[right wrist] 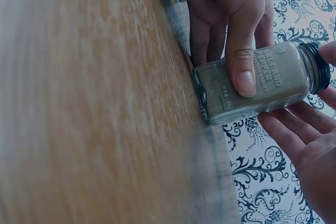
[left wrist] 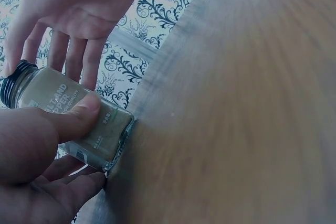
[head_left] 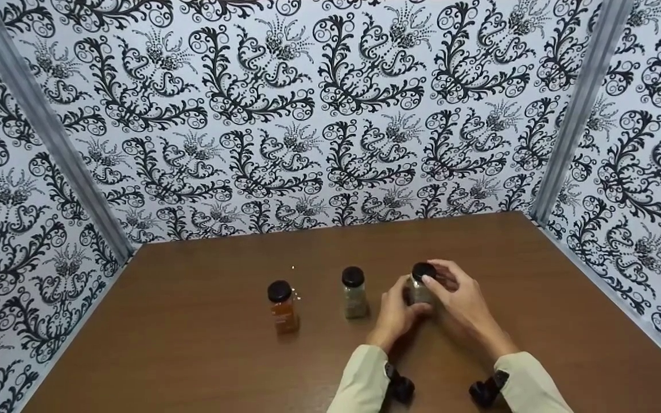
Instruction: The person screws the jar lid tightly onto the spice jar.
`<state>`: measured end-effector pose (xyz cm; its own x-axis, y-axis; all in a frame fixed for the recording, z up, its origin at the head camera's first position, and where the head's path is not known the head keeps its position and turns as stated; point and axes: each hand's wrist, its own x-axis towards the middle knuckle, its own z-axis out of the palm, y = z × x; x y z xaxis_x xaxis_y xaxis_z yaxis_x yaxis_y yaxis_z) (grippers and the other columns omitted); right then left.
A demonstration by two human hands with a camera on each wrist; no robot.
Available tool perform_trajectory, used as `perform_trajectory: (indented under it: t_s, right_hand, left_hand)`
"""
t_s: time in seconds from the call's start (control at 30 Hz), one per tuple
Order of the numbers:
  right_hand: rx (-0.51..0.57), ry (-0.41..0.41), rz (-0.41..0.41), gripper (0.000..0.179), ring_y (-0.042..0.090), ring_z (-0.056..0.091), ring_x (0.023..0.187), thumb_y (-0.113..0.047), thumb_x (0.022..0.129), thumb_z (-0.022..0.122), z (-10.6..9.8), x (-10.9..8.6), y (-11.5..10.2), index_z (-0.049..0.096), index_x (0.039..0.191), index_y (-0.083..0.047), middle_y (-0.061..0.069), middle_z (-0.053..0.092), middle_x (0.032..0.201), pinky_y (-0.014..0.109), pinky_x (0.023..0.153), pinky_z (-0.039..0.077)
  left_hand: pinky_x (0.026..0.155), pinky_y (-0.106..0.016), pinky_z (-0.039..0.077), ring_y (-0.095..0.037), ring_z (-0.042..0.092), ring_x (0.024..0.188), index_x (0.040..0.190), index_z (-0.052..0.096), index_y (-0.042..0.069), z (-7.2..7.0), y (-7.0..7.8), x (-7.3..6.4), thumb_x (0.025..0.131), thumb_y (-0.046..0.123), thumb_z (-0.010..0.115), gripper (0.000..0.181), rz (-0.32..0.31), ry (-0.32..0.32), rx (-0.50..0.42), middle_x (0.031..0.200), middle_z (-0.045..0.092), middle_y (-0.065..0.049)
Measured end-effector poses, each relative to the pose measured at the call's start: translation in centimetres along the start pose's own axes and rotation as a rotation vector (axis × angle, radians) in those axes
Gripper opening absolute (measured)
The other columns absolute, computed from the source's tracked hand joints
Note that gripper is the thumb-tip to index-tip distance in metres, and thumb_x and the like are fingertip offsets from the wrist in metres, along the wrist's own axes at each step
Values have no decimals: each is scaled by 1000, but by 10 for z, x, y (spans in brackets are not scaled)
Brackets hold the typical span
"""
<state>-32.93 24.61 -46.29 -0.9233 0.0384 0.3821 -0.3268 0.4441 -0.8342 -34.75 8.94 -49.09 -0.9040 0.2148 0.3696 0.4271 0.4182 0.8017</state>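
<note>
A square glass spice jar (head_left: 420,293) with a black lid (head_left: 424,270) stands on the table at the right. Its label reads "salt and pepper" in both wrist views, and the contents are greyish-beige. My left hand (head_left: 395,314) grips the jar's body, thumb across the front face in the right wrist view. On the other side, my right hand (head_left: 465,298) holds the lid between thumb and fingers. The lid sits on the jar's neck; whether it is loose or tight I cannot tell.
Left of my hands stands a capped jar of greenish contents (head_left: 355,301). Farther left is a capped jar of orange-red spice (head_left: 283,318), with a few white specks (head_left: 297,296) beside it. Patterned walls (head_left: 330,115) bound the brown table (head_left: 193,355) at the back and sides.
</note>
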Motion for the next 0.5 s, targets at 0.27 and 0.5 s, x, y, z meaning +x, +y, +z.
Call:
perform_trajectory:
  t_s: [0.27, 0.5]
  right_hand:
    - [24, 13, -20, 41, 24, 64, 121, -24, 97, 67, 0, 0, 0, 60, 137, -15, 12, 67, 133, 9, 93, 48]
    - [26, 21, -28, 35, 9, 64, 115, -27, 95, 69, 0, 2, 0, 65, 128, -15, 8, 69, 128, 11, 93, 50]
  left_hand:
    - [87, -28, 55, -19, 70, 102, 128, 63, 13, 2, -2, 1, 78, 19, 85, 55, 0, 5, 2, 112, 75, -8]
    - [86, -28, 55, -19, 70, 103, 127, 63, 16, 2, -2, 1, 77, 20, 86, 55, -5, 8, 0, 115, 75, -6]
